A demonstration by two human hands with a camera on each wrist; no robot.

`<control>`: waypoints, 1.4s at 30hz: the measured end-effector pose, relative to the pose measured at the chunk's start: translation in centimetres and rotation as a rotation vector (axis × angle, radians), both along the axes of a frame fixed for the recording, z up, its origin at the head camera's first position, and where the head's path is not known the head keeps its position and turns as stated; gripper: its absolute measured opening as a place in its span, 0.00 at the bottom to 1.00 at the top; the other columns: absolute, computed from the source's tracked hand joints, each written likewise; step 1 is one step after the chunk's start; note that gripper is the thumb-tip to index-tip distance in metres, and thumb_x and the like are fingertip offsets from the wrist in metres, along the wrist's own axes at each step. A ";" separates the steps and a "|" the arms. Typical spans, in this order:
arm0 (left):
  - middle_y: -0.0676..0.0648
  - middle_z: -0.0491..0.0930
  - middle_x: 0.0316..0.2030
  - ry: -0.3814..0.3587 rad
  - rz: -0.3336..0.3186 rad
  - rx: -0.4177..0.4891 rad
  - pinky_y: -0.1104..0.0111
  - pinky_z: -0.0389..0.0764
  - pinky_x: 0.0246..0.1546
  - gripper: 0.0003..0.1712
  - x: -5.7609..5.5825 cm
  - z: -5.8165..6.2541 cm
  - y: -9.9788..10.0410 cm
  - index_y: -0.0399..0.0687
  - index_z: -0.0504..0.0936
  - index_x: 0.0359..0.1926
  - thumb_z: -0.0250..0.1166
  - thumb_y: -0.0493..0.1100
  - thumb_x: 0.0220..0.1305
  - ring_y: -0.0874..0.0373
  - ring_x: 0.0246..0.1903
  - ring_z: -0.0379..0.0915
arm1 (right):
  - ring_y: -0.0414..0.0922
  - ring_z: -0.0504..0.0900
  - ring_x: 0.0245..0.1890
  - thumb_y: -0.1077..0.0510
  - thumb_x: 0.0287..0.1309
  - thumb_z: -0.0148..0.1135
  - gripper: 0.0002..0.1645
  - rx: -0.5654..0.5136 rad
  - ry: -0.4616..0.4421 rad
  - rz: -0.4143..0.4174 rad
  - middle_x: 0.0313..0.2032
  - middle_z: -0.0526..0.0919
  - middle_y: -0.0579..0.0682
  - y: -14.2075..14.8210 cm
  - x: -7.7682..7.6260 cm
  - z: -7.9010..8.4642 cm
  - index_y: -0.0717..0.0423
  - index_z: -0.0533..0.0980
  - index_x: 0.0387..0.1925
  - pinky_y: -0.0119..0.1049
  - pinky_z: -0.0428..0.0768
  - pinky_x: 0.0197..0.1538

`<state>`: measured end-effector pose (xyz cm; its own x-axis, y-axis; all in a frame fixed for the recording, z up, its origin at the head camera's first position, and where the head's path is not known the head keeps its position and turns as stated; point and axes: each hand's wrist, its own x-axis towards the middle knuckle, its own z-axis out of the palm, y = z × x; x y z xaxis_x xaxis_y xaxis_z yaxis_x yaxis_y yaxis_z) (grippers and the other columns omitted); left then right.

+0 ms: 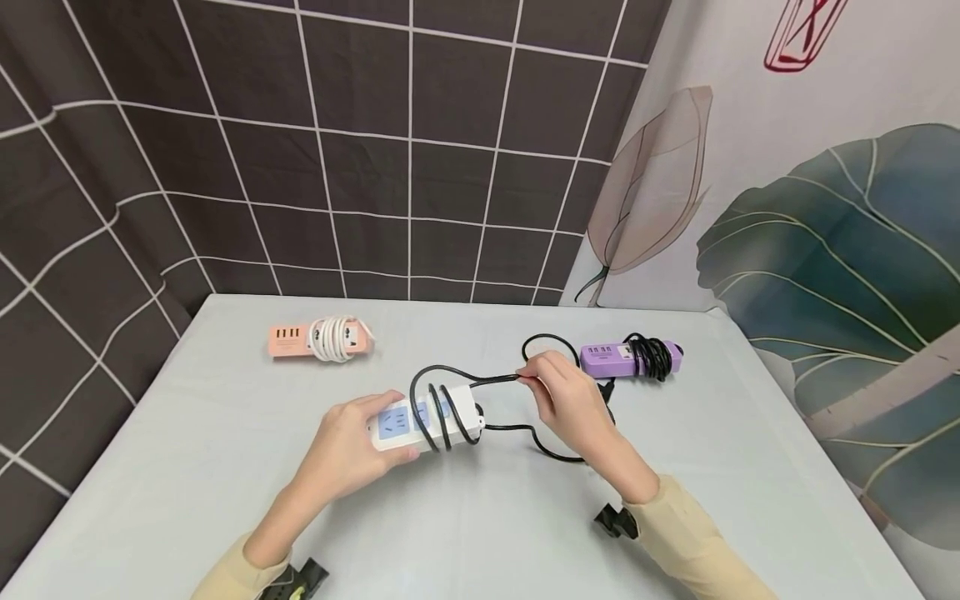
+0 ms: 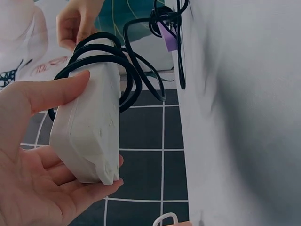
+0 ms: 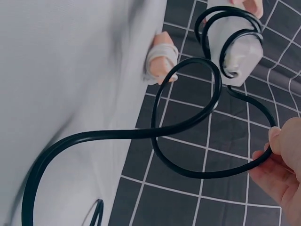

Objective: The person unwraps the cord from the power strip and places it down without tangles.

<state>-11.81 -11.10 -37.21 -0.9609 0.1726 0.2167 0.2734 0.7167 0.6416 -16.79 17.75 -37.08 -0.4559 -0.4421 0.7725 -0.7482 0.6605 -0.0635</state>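
A white power strip [image 1: 393,423] with blue socket panels is held above the table by my left hand [image 1: 348,442], thumb along one side and fingers along the other. Its black cord [image 3: 207,175] loops loosely around the end away from that hand. My right hand [image 1: 566,396] pinches the cord between thumb and fingertips, to the right of the strip. From there a slack curl of cord hangs toward the table. In the left wrist view, the strip's plain white casing [image 2: 87,127] shows under the loops. A black plug [image 1: 606,389] lies just beyond my right hand.
A purple power strip [image 1: 607,362] wrapped in black cord lies at the back right of the white table [image 1: 225,467]. At the back left is an orange power strip [image 1: 288,340] wrapped in white cord. A dark gridded curtain [image 1: 360,167] hangs behind the table.
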 end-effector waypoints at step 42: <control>0.34 0.81 0.51 0.046 0.203 0.025 0.53 0.76 0.41 0.41 -1.6 0.0 -2.4 0.34 0.76 0.57 0.78 0.47 0.41 0.43 0.44 0.80 | 0.41 0.80 0.33 0.61 0.70 0.48 0.15 0.096 0.107 0.227 0.32 0.80 0.46 2.3 3.6 -0.7 0.58 0.79 0.33 0.28 0.80 0.39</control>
<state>-13.39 -13.54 -37.16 -0.9644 -0.0295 0.2628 0.1544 0.7438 0.6503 -13.16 20.02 -37.74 -0.2547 -0.5974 0.7604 -0.8768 0.4743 0.0788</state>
